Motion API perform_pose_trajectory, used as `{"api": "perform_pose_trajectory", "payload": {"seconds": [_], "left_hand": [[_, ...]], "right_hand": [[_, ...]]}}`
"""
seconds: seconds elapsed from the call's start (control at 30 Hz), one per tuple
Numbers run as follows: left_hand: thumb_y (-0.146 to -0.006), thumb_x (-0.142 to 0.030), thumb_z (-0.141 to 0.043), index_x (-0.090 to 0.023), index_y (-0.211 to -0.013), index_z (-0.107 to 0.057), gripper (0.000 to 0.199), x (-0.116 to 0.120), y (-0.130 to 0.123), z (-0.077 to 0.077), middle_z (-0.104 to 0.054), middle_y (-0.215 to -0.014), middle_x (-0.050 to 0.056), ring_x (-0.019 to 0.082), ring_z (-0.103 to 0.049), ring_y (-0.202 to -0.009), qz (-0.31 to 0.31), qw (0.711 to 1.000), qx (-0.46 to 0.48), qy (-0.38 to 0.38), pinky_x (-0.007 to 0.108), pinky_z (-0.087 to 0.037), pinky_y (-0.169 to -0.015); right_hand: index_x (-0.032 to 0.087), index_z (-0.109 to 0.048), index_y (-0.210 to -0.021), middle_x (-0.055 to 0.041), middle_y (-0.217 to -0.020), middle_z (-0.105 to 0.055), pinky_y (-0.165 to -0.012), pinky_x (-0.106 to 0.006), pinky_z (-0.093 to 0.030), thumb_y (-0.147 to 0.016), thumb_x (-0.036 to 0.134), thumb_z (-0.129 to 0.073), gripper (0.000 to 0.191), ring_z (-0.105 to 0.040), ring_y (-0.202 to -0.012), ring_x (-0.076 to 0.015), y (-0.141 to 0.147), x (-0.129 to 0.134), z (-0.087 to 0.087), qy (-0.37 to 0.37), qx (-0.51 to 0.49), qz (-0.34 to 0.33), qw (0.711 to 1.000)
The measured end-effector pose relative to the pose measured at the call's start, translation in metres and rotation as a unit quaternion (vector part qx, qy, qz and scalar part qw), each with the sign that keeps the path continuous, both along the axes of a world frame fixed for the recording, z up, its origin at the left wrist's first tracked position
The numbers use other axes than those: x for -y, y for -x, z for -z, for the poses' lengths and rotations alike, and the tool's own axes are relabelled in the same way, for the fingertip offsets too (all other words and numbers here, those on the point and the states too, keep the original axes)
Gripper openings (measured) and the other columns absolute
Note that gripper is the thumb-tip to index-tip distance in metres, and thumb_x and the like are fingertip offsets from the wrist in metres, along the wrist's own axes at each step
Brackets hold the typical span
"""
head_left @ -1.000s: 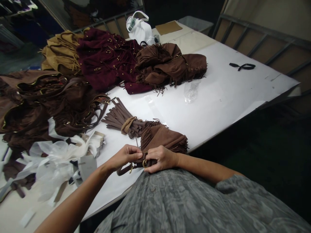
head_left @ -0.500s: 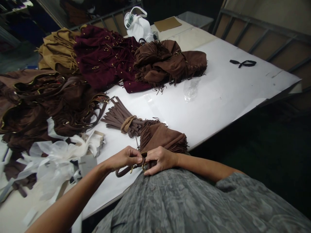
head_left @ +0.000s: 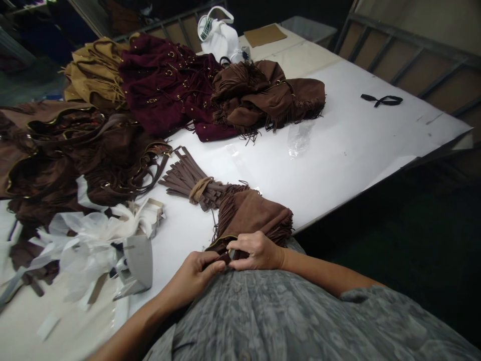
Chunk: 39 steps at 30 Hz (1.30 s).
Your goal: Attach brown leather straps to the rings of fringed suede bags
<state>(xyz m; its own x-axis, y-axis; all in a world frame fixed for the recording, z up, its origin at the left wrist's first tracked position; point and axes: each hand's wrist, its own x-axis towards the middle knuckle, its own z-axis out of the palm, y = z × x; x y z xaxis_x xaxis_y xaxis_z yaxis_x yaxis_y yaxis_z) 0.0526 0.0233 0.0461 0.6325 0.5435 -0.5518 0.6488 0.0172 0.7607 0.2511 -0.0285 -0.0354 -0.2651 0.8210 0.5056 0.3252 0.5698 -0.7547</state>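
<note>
A brown fringed suede bag (head_left: 255, 213) lies at the table's near edge, its zipped opening turned toward my body. My left hand (head_left: 201, 271) pinches a dark brown strap (head_left: 224, 257) at that opening, thumb and fingers together. From the other side my right hand (head_left: 257, 251) grips the bag's edge close to a small metal fitting. The two sets of fingertips almost meet, and they cover most of the strap and fitting. Just beyond the bag rests a bundle of brown leather strips (head_left: 193, 180) tied round with a tan band.
Brown bags (head_left: 75, 150) crowd the left side. Maroon bags (head_left: 165, 90), a tan bag (head_left: 93, 72) and more brown fringed bags (head_left: 263, 95) lie farther back. A white tape dispenser (head_left: 137, 263) and white tissue (head_left: 82, 240) are at left. A black strap (head_left: 381, 100) lies right.
My left hand has lowered and turned, still pinching at the strap. The strap loop that stuck out below it is now out of sight. More of the zipped edge shows.
</note>
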Motion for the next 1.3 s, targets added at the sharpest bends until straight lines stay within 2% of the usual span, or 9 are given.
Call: {"api": "perform_pose_trajectory", "payload": {"seconds": [0.13,0.27,0.43,0.6,0.73,0.87,1.03,1.17,1.3], "left_hand": [[-0.088,-0.048,-0.050,-0.013,-0.064,-0.055,0.042,0.007,0.004,0.020,-0.044,-0.062,-0.002,0.011,-0.039,-0.061,-0.016,0.998,0.036,0.040,0.022,-0.031,-0.057],[-0.082,-0.055,-0.056,-0.014,-0.066,-0.055,0.044,0.001,0.010,0.038,-0.037,-0.054,-0.005,0.008,-0.028,-0.050,-0.063,0.971,0.098,0.209,0.021,-0.022,-0.047],[-0.079,-0.058,-0.060,-0.013,-0.065,-0.058,0.046,-0.020,0.013,0.030,-0.025,-0.045,-0.009,0.006,-0.011,-0.042,-0.040,0.946,0.106,0.305,0.023,-0.006,-0.042],[-0.079,-0.057,-0.060,-0.013,-0.064,-0.057,0.046,-0.029,0.012,0.024,-0.034,-0.050,-0.006,0.007,-0.020,-0.043,0.004,0.957,0.079,0.279,0.023,-0.010,-0.043],[-0.081,-0.061,-0.053,-0.015,-0.062,-0.051,0.050,-0.015,0.003,0.040,-0.035,-0.055,-0.005,0.009,-0.027,-0.051,0.008,0.977,0.102,0.186,0.022,-0.021,-0.048],[-0.086,-0.057,-0.045,-0.016,-0.062,-0.048,0.047,-0.008,-0.002,0.043,-0.042,-0.062,-0.002,0.012,-0.037,-0.060,0.005,0.994,0.087,0.062,0.023,-0.031,-0.056],[-0.087,-0.049,-0.045,-0.018,-0.063,-0.049,0.039,-0.024,0.003,0.023,-0.047,-0.062,-0.001,0.014,-0.043,-0.061,0.073,0.997,0.024,0.017,0.023,-0.036,-0.058],[-0.086,-0.050,-0.044,-0.018,-0.062,-0.050,0.040,-0.027,0.005,0.020,-0.050,-0.062,-0.001,0.014,-0.044,-0.061,0.097,0.995,0.025,0.009,0.023,-0.037,-0.056],[-0.092,-0.049,-0.033,-0.018,-0.066,-0.050,0.043,-0.012,-0.005,0.028,-0.051,-0.064,0.000,0.015,-0.047,-0.062,0.058,0.994,0.085,-0.031,0.024,-0.039,-0.059]], "right_hand": [[0.012,-0.065,-0.108,-0.0045,-0.073,-0.064,-0.059,-0.022,-0.047,-0.082,0.031,-0.066,0.032,-0.059,-0.063,-0.0136,0.001,0.003,-0.002,0.038,0.019,0.002,0.999],[0.011,-0.063,-0.118,-0.0048,-0.081,-0.064,-0.065,-0.023,-0.048,-0.079,0.029,-0.072,0.045,-0.059,-0.069,-0.0142,-0.006,-0.003,-0.012,0.109,0.062,-0.051,0.991],[0.013,-0.064,-0.111,-0.0064,-0.086,-0.063,-0.069,-0.025,-0.047,-0.081,0.042,-0.070,0.042,-0.060,-0.076,-0.0165,-0.012,-0.010,-0.026,0.126,0.143,-0.089,0.978],[0.013,-0.066,-0.098,-0.0078,-0.083,-0.067,-0.068,-0.026,-0.047,-0.082,0.034,-0.068,0.027,-0.062,-0.075,-0.0172,0.001,-0.003,-0.022,0.129,0.113,-0.029,0.985],[0.014,-0.068,-0.087,-0.0038,-0.079,-0.070,-0.067,-0.024,-0.047,-0.073,0.024,-0.074,0.017,-0.063,-0.070,-0.0147,0.004,0.002,-0.017,0.275,0.007,0.061,0.959],[0.015,-0.069,-0.085,-0.0007,-0.077,-0.068,-0.064,-0.022,-0.045,-0.073,0.030,-0.075,0.020,-0.060,-0.069,-0.0129,-0.007,-0.007,-0.021,0.410,-0.061,-0.008,0.910],[0.013,-0.069,-0.074,0.0003,-0.067,-0.063,-0.060,-0.021,-0.039,-0.088,0.037,-0.058,0.030,-0.053,-0.063,-0.0104,-0.005,-0.022,-0.030,0.370,-0.058,-0.081,0.924],[0.012,-0.068,-0.068,-0.0009,-0.064,-0.062,-0.059,-0.022,-0.039,-0.086,0.042,-0.060,0.036,-0.052,-0.061,-0.0106,0.010,-0.021,-0.027,0.379,-0.135,-0.014,0.916],[0.012,-0.065,-0.063,-0.0002,-0.060,-0.059,-0.059,-0.024,-0.039,-0.082,0.047,-0.063,0.040,-0.049,-0.059,-0.0108,0.014,-0.018,-0.022,0.399,-0.209,0.071,0.890]]}}
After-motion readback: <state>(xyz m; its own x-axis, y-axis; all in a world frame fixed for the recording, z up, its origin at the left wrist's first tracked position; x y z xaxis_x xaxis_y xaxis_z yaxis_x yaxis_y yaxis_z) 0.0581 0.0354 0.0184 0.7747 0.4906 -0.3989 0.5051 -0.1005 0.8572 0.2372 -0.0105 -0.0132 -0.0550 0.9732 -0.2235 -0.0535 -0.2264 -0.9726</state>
